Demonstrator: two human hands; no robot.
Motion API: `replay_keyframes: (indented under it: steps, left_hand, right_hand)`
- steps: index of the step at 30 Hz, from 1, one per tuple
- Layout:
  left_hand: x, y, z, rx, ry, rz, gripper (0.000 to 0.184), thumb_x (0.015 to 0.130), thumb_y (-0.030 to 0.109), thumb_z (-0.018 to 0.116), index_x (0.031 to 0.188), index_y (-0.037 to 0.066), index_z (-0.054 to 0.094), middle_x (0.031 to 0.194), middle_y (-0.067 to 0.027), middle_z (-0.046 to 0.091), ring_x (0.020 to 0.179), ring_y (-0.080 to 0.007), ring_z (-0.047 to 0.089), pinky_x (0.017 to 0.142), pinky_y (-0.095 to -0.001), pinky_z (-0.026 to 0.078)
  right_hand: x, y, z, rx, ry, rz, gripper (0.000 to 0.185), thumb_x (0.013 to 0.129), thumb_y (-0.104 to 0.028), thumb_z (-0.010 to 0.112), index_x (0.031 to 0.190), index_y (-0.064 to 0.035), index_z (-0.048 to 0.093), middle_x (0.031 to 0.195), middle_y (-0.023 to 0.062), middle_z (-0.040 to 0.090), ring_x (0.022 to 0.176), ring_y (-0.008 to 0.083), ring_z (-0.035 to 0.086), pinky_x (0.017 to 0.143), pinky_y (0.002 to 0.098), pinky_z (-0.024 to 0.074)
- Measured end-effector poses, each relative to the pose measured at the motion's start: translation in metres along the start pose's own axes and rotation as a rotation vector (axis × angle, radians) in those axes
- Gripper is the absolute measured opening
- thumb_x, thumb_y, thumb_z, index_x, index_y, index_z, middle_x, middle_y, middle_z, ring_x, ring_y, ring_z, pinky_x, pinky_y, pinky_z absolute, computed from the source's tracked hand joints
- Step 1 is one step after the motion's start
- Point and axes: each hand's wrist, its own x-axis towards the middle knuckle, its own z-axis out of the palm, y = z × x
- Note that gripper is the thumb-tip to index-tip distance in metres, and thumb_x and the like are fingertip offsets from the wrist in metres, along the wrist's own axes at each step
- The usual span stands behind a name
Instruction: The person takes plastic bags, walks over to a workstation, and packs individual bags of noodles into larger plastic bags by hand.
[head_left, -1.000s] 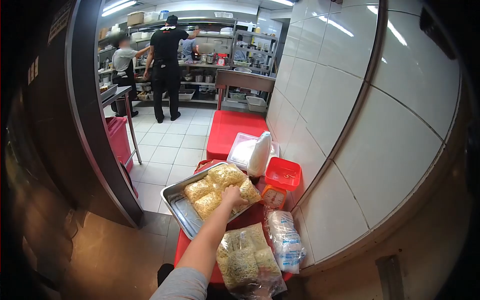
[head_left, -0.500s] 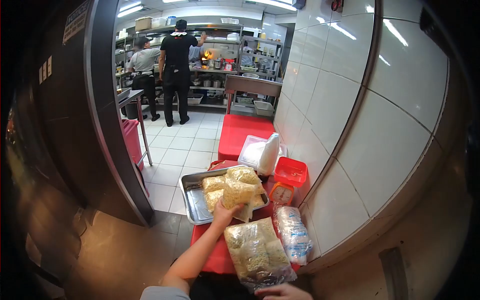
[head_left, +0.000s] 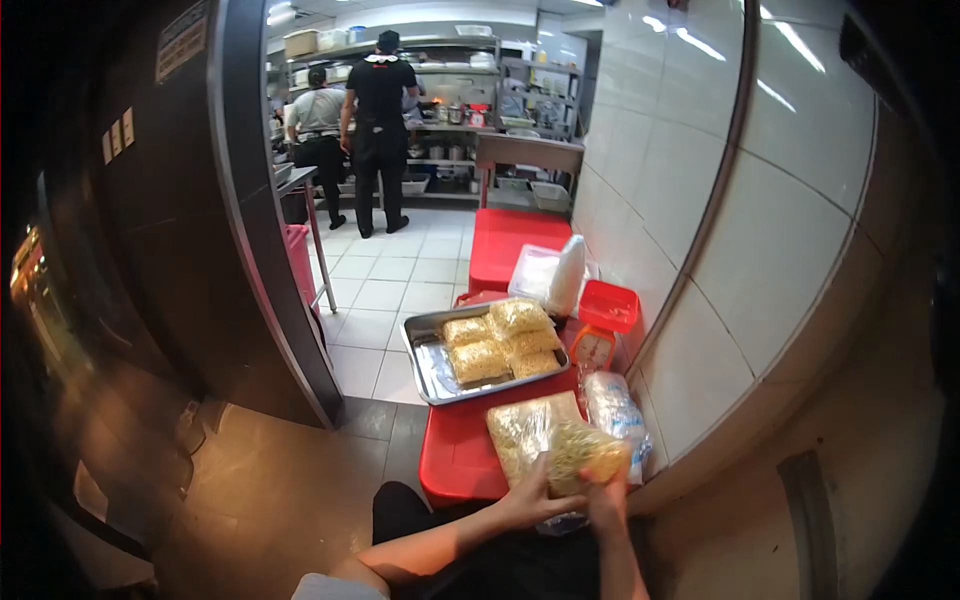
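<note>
On the front of the red table (head_left: pixel 455 465) lies a large clear bag (head_left: pixel 520 425) with packs of noodles inside. My left hand (head_left: pixel 530 500) is closed on its near edge, thumb up. Beside it, my right hand (head_left: pixel 604 500) grips a small yellow noodle pack (head_left: pixel 606 460) at the bag's right end. Whether this pack is inside the large bag or on top, I cannot tell. Just behind, a metal tray (head_left: pixel 428 370) holds several similar packs on its middle and right side.
An orange scale (head_left: pixel 593 348) carries a red basin (head_left: pixel 609 305). Right of the large bag is a wrapped plastic roll (head_left: pixel 614 410). Further back are a white upright bag (head_left: pixel 568 275) and a red surface (head_left: pixel 515 245). Two people (head_left: pixel 380 130) (head_left: pixel 318 135) stand by the shelves.
My left hand has moved from the tray toward me and right, to the large bag. The small pack is now at my right hand, which has come up into view. The view has shifted.
</note>
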Motion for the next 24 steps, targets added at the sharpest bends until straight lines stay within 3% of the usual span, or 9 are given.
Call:
replay_keyframes:
  steps: [2, 4, 6, 10, 11, 14, 17, 20, 24]
  left_hand:
    - [-0.006, 0.005, 0.010, 0.411, -0.160, 0.164, 0.079, 0.076, 0.034, 0.077, 0.131, 0.000, 0.031, 0.129, -0.0221, 0.038, 0.116, -0.0324, 0.048, 0.095, -0.0418, 0.042]
    - [-0.008, 0.024, 0.024, 0.534, -0.260, 0.054, 0.078, 0.075, 0.040, 0.074, 0.131, 0.003, 0.034, 0.129, -0.0236, 0.034, 0.122, -0.0423, 0.035, 0.102, -0.0473, 0.033]
    - [-0.009, 0.017, 0.041, 0.788, -0.315, 0.328, 0.072, 0.073, 0.034, 0.074, 0.129, 0.008, 0.038, 0.131, -0.0209, 0.035, 0.127, -0.0409, 0.030, 0.104, -0.0509, 0.028]
    - [0.005, -0.024, 0.078, 1.225, -0.325, 0.376, 0.069, 0.080, 0.028, 0.062, 0.140, 0.013, 0.032, 0.145, -0.0191, 0.026, 0.132, -0.0394, 0.027, 0.103, -0.0532, 0.029]
    - [0.014, -0.056, 0.086, 1.193, -0.176, 0.450, 0.071, 0.083, 0.024, 0.056, 0.146, 0.013, 0.024, 0.150, -0.0197, 0.018, 0.133, -0.0403, 0.027, 0.103, -0.0534, 0.029]
    - [0.055, -0.035, 0.082, 1.154, -0.364, 0.047, 0.035, 0.081, 0.018, 0.056, 0.114, 0.005, 0.054, 0.117, -0.0156, 0.054, 0.108, -0.0311, 0.057, 0.078, -0.0390, 0.051]
    - [0.073, -0.026, 0.072, 1.117, -0.343, 0.116, 0.015, 0.079, 0.019, 0.057, 0.078, 0.007, 0.065, 0.085, -0.0101, 0.065, 0.082, -0.0260, 0.066, 0.059, -0.0356, 0.053]
    - [0.079, -0.028, 0.068, 1.083, -0.494, 0.259, 0.011, 0.077, 0.013, 0.056, 0.081, 0.004, 0.063, 0.082, -0.0122, 0.062, 0.073, -0.0288, 0.066, 0.059, -0.0392, 0.052]
    - [0.073, -0.027, 0.072, 1.147, -0.607, 0.381, 0.014, 0.074, 0.014, 0.060, 0.085, 0.006, 0.064, 0.083, -0.0113, 0.064, 0.072, -0.0276, 0.066, 0.057, -0.0395, 0.052]
  right_hand:
    - [-0.015, 0.004, -0.046, -0.385, 0.212, -0.137, 0.091, 0.087, -0.011, 0.065, 0.149, -0.0148, 0.000, 0.136, 0.0148, 0.038, 0.117, 0.0226, 0.046, 0.096, 0.0337, 0.0421]
    - [-0.043, -0.030, -0.054, -0.198, 0.400, -0.045, 0.080, 0.090, -0.008, 0.060, 0.150, -0.0189, 0.008, 0.138, 0.0136, 0.036, 0.118, 0.0220, 0.045, 0.097, 0.0348, 0.0421]
    - [-0.080, -0.039, -0.085, -0.118, 0.427, 0.043, 0.074, 0.091, -0.006, 0.056, 0.149, -0.0211, 0.014, 0.139, 0.0121, 0.036, 0.120, 0.0226, 0.045, 0.097, 0.0361, 0.0428]
    - [-0.137, -0.025, -0.115, 0.154, 0.428, 0.248, 0.063, 0.095, -0.006, 0.048, 0.149, -0.0226, 0.019, 0.140, 0.0097, 0.037, 0.122, 0.0249, 0.046, 0.096, 0.0400, 0.0448]
    - [-0.149, -0.014, -0.117, 0.316, 0.423, 0.360, 0.060, 0.096, -0.010, 0.046, 0.148, -0.0238, 0.020, 0.140, 0.0092, 0.039, 0.123, 0.0262, 0.047, 0.096, 0.0420, 0.0458]
    - [-0.167, 0.008, -0.095, 0.482, 0.305, 0.468, 0.060, 0.091, -0.023, 0.058, 0.143, -0.0158, 0.030, 0.136, 0.0107, 0.046, 0.119, 0.0258, 0.051, 0.096, 0.0427, 0.0469]
    - [-0.148, 0.024, -0.075, 0.525, 0.137, 0.534, 0.056, 0.089, -0.022, 0.063, 0.137, -0.0084, 0.037, 0.129, 0.0117, 0.051, 0.117, 0.0253, 0.053, 0.095, 0.0428, 0.0470]
    - [-0.115, 0.043, -0.046, 0.761, 0.312, 0.389, 0.041, 0.092, -0.010, 0.056, 0.130, -0.0051, 0.042, 0.123, 0.0108, 0.054, 0.113, 0.0252, 0.055, 0.092, 0.0411, 0.0485]
    - [-0.070, 0.071, -0.026, 0.469, 0.557, 0.162, 0.044, 0.091, -0.022, 0.061, 0.128, -0.0045, 0.043, 0.116, 0.0080, 0.056, 0.104, 0.0210, 0.058, 0.088, 0.0366, 0.0486]
